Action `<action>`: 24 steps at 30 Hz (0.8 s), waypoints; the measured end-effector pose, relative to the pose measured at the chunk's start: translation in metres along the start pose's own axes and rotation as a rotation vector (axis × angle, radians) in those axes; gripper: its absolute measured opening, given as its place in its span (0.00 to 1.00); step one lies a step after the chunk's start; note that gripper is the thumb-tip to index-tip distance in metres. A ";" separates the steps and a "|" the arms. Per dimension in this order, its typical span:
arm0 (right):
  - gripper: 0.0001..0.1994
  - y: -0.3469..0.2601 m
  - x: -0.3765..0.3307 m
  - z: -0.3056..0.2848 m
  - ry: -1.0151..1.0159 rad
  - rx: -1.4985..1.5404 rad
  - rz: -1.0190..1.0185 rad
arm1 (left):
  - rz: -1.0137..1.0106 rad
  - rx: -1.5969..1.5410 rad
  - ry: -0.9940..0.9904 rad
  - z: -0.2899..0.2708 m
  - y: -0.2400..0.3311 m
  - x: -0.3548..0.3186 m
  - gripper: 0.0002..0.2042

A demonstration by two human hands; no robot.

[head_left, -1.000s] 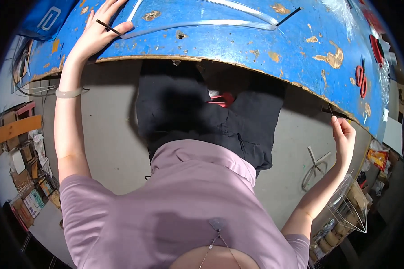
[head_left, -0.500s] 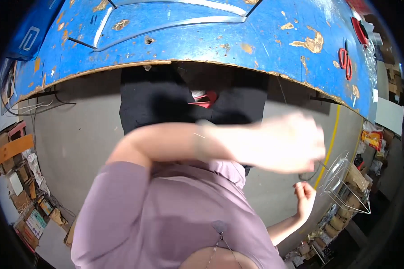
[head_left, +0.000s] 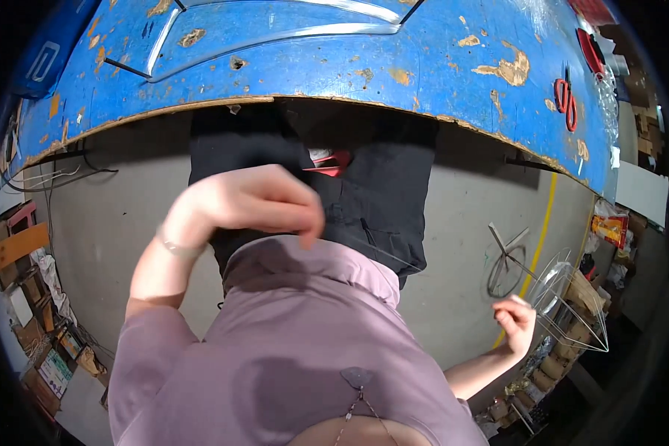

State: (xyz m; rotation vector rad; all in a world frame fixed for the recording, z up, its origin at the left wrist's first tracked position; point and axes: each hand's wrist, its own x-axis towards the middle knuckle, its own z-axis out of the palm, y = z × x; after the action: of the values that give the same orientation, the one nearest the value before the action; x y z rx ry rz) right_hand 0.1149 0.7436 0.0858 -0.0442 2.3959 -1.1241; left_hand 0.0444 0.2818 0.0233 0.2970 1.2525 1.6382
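Note:
My left hand (head_left: 264, 201) is over my lap with its fingers curled in a pinch, a band round the wrist. From near its fingertips a faint thin strand (head_left: 379, 251), like clear thread, runs rightward across my trousers; its far end is lost to sight. Out to the right, my right hand (head_left: 516, 323) is also closed, thumb against fingers; what either hand holds is too small to name. Beside the right hand stands a wire-frame reel (head_left: 572, 320) with shiny clear material on it and a dark round part (head_left: 507, 271) near the floor.
Ahead is a worn blue table (head_left: 438, 82), its front edge chipped. Shiny strips (head_left: 275, 44) with black corner rods lie on it. Red-handled scissors (head_left: 565, 104) and a red tool (head_left: 591, 50) sit at its right. Cluttered boxes (head_left: 59, 349) line the left side.
My left hand has swung back from the far right to over my lap. My right hand has shifted slightly right, and the reel's dark round part has come into sight.

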 end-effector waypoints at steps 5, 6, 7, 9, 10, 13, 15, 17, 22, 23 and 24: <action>0.08 -0.045 0.082 0.001 -0.126 -0.253 -0.095 | 0.197 0.228 0.201 -0.014 -0.011 -0.046 0.13; 0.08 -0.049 0.090 0.001 -0.147 -0.235 -0.095 | 0.217 0.210 0.230 -0.019 -0.009 -0.055 0.13; 0.08 -0.048 0.095 0.000 -0.148 -0.242 -0.093 | 0.237 0.188 0.263 -0.024 -0.008 -0.064 0.14; 0.06 -0.035 0.103 -0.004 -0.118 -0.184 -0.053 | 0.262 0.165 0.290 -0.034 -0.009 -0.078 0.14; 0.06 -0.035 0.107 -0.004 -0.107 -0.153 -0.035 | 0.343 0.134 0.323 -0.037 -0.010 -0.083 0.14; 0.05 -0.047 0.111 -0.005 -0.111 -0.123 -0.034 | 0.477 0.084 0.401 -0.048 -0.020 -0.100 0.16; 0.05 -0.060 0.116 -0.004 -0.115 -0.106 -0.035 | 0.585 0.052 0.499 -0.055 -0.027 -0.111 0.17; 0.04 -0.077 0.127 -0.001 -0.099 -0.138 -0.148 | 0.615 0.046 0.502 -0.061 -0.026 -0.122 0.17; 0.05 -0.120 0.160 -0.009 0.024 -0.241 -0.412 | 0.781 -0.012 0.494 -0.097 -0.024 -0.146 0.16; 0.05 -0.131 0.171 -0.012 0.059 -0.256 -0.431 | 0.828 -0.032 0.505 -0.100 -0.020 -0.152 0.16; 0.07 -0.141 0.185 -0.012 0.121 -0.241 -0.470 | 0.825 -0.026 0.522 -0.104 -0.014 -0.157 0.16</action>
State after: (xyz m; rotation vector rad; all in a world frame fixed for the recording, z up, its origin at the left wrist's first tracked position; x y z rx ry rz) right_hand -0.0774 0.6161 0.1185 -0.6672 2.6990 -1.0441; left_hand 0.0527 0.0927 0.0227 0.4209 1.6084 2.5512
